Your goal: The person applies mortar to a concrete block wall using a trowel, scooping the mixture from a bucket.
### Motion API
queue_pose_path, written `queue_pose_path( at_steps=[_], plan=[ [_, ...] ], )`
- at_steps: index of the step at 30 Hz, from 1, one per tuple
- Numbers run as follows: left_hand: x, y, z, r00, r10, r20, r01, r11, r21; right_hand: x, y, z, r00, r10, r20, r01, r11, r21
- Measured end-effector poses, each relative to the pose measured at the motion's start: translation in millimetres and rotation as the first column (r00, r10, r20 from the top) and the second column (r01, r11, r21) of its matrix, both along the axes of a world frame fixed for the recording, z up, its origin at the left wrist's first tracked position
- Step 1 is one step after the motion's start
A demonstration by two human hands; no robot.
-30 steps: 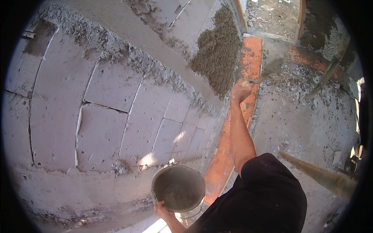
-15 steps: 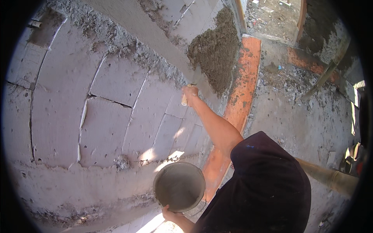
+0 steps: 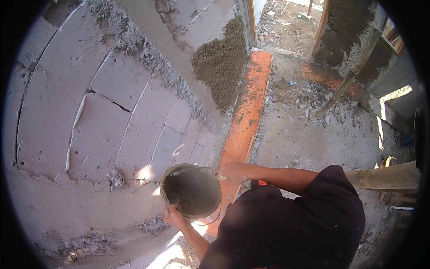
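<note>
My left hand (image 3: 175,217) grips the near left rim of a round, mortar-stained bucket (image 3: 202,188), which is held tilted beside the wall. Grey wet mortar (image 3: 177,197) lies inside it. At the bucket's right rim, my right hand (image 3: 234,173) is closed round a trowel (image 3: 221,176). Only a bit of its pale handle shows; the blade is at or inside the bucket and hard to make out. Higher up, a dark patch of fresh mortar (image 3: 221,62) covers part of the block wall (image 3: 101,134), next to a smooth grey band (image 3: 156,33).
An orange board (image 3: 251,121) splattered with mortar runs along the wall's foot. Rubble (image 3: 286,96) litters the concrete floor (image 3: 304,139). To the right, a slanting wooden pole (image 3: 354,74) and a thick bamboo pole (image 3: 389,177) cross the space. A doorway opens at the top.
My right hand has come down from the wall patch to the bucket's rim with the trowel. The bucket has tilted, and my left hand has shifted up its left side. The view has turned slightly.
</note>
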State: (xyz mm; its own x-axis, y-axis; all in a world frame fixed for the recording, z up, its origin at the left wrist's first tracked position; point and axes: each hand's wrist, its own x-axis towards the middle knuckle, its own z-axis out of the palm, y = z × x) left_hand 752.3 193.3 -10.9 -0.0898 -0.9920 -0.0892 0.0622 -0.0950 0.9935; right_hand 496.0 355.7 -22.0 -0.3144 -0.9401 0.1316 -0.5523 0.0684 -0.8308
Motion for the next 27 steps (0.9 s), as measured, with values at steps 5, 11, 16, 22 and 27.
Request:
queue_pose_path(
  at_steps=[5, 11, 16, 22, 27],
  plan=[
    [-49.3, -3.4, 21.8, 0.967, -0.25, 0.037, 0.252, 0.965, -0.069, 12.5, -2.0, 7.0, 0.908, 0.173, -0.382, 0.016, 0.896, 0.444],
    [-96.8, 10.1, 58.9, 0.894, -0.447, -0.012, 0.436, 0.877, -0.203, 22.0, 5.9, 15.3, 0.839, 0.368, -0.401, -0.103, 0.831, 0.547],
    [-102.6, 29.6, 86.8, 0.822, -0.566, 0.066, 0.551, 0.76, -0.345, -21.0, 20.4, 37.1, 0.861, 0.145, -0.488, 0.13, 0.865, 0.486],
    [-101.4, 17.9, 125.3, 0.586, -0.787, 0.194, 0.775, 0.475, -0.416, 33.0, 36.8, 66.5, 0.853, 0.029, 0.521, -0.41, 0.654, 0.636],
    [-87.9, 8.3, 113.4, 0.697, -0.703, 0.14, 0.684, 0.594, -0.423, 62.6, 38.3, 58.8, 0.239, -0.082, 0.968, -0.546, 0.812, 0.204]
  ],
)
